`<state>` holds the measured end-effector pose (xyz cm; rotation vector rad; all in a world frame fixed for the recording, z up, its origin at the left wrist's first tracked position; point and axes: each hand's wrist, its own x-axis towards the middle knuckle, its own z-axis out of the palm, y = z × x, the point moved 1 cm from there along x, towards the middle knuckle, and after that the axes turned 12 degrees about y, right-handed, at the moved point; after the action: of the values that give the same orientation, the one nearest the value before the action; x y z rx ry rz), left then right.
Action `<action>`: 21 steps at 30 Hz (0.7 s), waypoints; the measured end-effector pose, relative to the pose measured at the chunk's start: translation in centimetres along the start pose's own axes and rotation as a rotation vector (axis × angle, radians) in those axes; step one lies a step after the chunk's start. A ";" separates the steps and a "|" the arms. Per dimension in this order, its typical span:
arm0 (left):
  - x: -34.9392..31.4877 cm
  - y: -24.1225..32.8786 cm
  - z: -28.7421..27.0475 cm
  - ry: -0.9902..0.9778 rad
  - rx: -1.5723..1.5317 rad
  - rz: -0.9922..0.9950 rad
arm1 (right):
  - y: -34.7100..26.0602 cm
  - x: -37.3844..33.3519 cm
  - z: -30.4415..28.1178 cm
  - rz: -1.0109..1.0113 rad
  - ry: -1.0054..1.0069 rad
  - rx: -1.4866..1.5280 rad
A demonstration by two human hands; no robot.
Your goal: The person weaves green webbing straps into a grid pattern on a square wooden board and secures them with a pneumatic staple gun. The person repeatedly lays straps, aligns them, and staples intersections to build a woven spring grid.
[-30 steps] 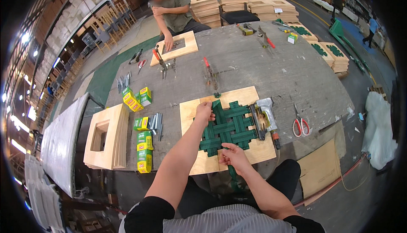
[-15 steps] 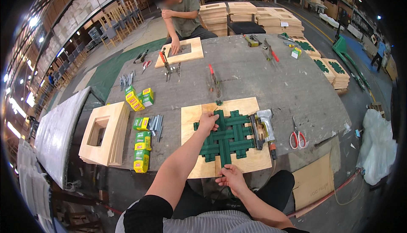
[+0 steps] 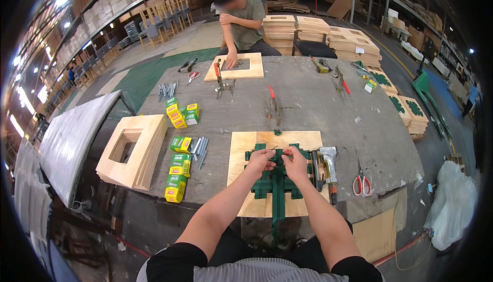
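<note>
A square plywood panel [image 3: 241, 208] lies at the table's near edge, with green webbing straps [image 3: 263, 189] woven across its middle. One long strap [image 3: 278, 211] runs toward me and hangs past the panel's near edge. Over the far part of the weave, my left hand [image 3: 262, 160] is closed, thumb and fingers pinched on the green strap. Close beside it, my right hand [image 3: 295, 164] pinches the strap too; the fingers partly hide what lies between them. A pneumatic staple gun [image 3: 329, 163] rests on the panel's right side, touching the weave's edge.
Red-handled scissors [image 3: 361, 183] lie at right. Green-yellow staple boxes [image 3: 179, 164], loose staple strips [image 3: 202, 151] and stacked plywood frames [image 3: 134, 153] stand at left. Across the table [image 3: 226, 120], a co-worker [image 3: 249, 22] touches another wooden frame [image 3: 256, 67]. Locking pliers [image 3: 273, 105] lie mid-table.
My right hand has moved from the panel's near edge up to the weave's far part, beside my left hand. The long strap's near end now hangs free. The whole view has shifted slightly.
</note>
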<state>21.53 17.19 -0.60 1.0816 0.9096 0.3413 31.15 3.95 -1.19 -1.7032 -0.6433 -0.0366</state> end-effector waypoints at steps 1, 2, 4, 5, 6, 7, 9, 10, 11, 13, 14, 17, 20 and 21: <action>-0.2 0.0 -0.1 -0.003 -0.006 -0.003 | 0.1 0.2 0.2 -0.005 -0.030 -0.035; -0.3 0.1 -0.1 -0.011 0.002 0.004 | 0.1 0.3 0.3 -0.012 -0.055 -0.074; -0.5 -0.2 -1.2 0.004 0.024 0.007 | -0.5 -0.2 0.8 -0.042 -0.057 -0.063; -0.5 -0.2 -1.5 0.000 0.031 0.015 | -0.8 -0.4 0.8 -0.058 -0.054 -0.060; -0.6 -0.2 -1.5 -0.011 0.038 0.020 | -0.9 -0.6 0.7 -0.082 -0.052 -0.057; -0.7 -0.2 -1.6 -0.023 0.045 0.026 | -1.0 -0.6 0.6 -0.106 -0.050 -0.055; -0.6 0.1 -1.6 -0.019 0.103 0.032 | -1.2 -0.7 0.4 -0.145 -0.047 -0.066; -0.7 0.2 -1.6 -0.018 0.131 0.037 | -1.3 -0.7 0.4 -0.160 -0.047 -0.080; -0.8 0.3 -1.6 0.002 0.163 0.081 | -1.5 -0.7 0.4 -0.177 -0.048 -0.093; -1.3 0.3 -1.0 0.033 0.224 0.158 | -1.3 -0.6 0.0 -0.180 -0.052 -0.127; -1.8 0.2 -0.7 0.095 0.344 0.374 | -1.2 -0.6 -0.2 -0.183 -0.055 -0.143; -3.2 -0.7 -0.1 0.201 0.620 0.849 | -0.9 -0.9 -1.1 -0.212 -0.042 -0.192; -3.1 -1.1 -0.7 0.196 0.697 0.978 | -1.4 -1.1 -1.2 -0.278 -0.081 -0.236; -3.0 -1.3 -1.0 0.208 0.692 0.997 | -1.8 -1.0 -1.0 -0.308 -0.091 -0.217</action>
<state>18.72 15.32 -0.48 2.1525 0.6042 1.0174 29.84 2.76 0.30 -1.8057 -0.9954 -0.2555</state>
